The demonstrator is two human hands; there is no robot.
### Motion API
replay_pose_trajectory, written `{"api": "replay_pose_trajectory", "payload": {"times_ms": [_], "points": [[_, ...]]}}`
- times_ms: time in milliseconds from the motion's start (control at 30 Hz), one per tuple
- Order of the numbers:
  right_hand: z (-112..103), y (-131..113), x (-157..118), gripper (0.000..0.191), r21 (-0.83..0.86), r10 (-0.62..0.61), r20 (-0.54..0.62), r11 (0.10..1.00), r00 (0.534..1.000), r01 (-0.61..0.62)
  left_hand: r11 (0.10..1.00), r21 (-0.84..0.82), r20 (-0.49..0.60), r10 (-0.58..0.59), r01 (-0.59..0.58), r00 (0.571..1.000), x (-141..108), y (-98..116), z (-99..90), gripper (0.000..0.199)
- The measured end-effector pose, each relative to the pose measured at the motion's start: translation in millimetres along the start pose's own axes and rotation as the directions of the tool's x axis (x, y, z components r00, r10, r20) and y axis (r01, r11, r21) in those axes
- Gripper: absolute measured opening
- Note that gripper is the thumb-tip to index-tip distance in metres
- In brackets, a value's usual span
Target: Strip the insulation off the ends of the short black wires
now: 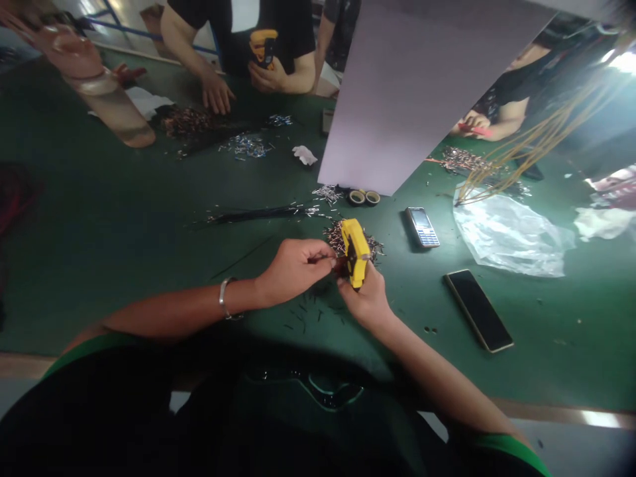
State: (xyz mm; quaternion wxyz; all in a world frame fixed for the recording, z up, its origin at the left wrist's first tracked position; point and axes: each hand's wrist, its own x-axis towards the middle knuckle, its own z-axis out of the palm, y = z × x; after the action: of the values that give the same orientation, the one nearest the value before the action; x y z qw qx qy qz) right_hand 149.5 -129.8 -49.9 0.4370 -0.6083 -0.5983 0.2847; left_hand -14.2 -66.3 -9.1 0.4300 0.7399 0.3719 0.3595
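My right hand [368, 298] is wrapped around a yellow and black wire stripper [354, 248], held upright with its head away from me. Close to its left side, my left hand [298, 268] pinches a thin dark wire [243, 257], which trails leftward over the table. The wire's end near the tool is hidden by my fingers. Behind the tool spreads a pile of short copper-coloured pieces [375, 246]. Small dark scraps [304, 315] are scattered under my hands. Beyond my left hand lies a bundle of black wires [263, 213] with silvery ends.
On the right lie a keypad phone [422, 227], a smartphone [478, 310] and a clear plastic bag [517, 232]. Two tape rolls [364, 197] sit before a tall pale panel [392, 86]. Across the green table [149, 218], a person holds a similar yellow tool [263, 48]; others work nearby.
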Motion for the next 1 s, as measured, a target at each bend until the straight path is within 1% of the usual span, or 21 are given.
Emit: {"api": "replay_pose_trajectory", "payload": {"times_ms": [67,167,200,267,367,467,533,633,767,900,1000], "points": [[0,4,0,0.032,-0.183,-0.131,-0.039,0.976,0.991,0.122,0.995,-0.074,0.046,-0.061,0.064,0.997,1,2,-1.0,0.011],[-1,8,0,0.039,-0.366,-0.349,-0.049,0.878,0.936,0.308,0.979,-0.136,0.098,-0.139,0.152,0.985,2,2,-2.5,0.012],[-1,9,0,0.040,-0.407,-0.401,-0.044,0.844,0.915,0.350,0.975,-0.143,0.109,-0.156,0.170,0.982,2,1,-3.0,0.013],[-2,9,0,0.038,-0.464,-0.461,-0.029,0.792,0.887,0.396,0.972,-0.147,0.126,-0.167,0.184,0.978,1,-1,-3.4,0.013],[-3,9,0,0.038,-0.496,-0.492,-0.020,0.761,0.870,0.419,0.968,-0.163,0.143,-0.167,0.190,0.975,1,-4,-3.1,0.015],[-2,10,0,0.040,-0.489,-0.491,-0.035,0.768,0.870,0.414,0.959,-0.197,0.161,-0.173,0.203,0.972,1,-3,-2.2,0.011],[-2,10,0,0.041,-0.477,-0.487,-0.044,0.777,0.872,0.410,0.957,-0.207,0.174,-0.169,0.204,0.970,1,-2,-1.8,0.013],[-1,12,0,0.044,-0.467,-0.495,-0.047,0.778,0.868,0.419,0.961,-0.201,0.176,-0.158,0.192,0.972,1,2,-1.4,0.018],[-1,15,-1,0.045,-0.473,-0.500,-0.047,0.774,0.865,0.421,0.968,-0.184,0.172,-0.139,0.170,0.975,1,4,-1.0,0.016],[-1,17,-2,0.036,-0.505,-0.469,-0.028,0.769,0.883,0.392,0.976,-0.155,0.175,-0.128,0.156,0.976,1,3,-1.1,0.012],[-1,18,-2,0.028,-0.528,-0.480,-0.027,0.752,0.877,0.395,0.979,-0.139,0.179,-0.126,0.152,0.976,0,1,-1.5,0.011]]}}
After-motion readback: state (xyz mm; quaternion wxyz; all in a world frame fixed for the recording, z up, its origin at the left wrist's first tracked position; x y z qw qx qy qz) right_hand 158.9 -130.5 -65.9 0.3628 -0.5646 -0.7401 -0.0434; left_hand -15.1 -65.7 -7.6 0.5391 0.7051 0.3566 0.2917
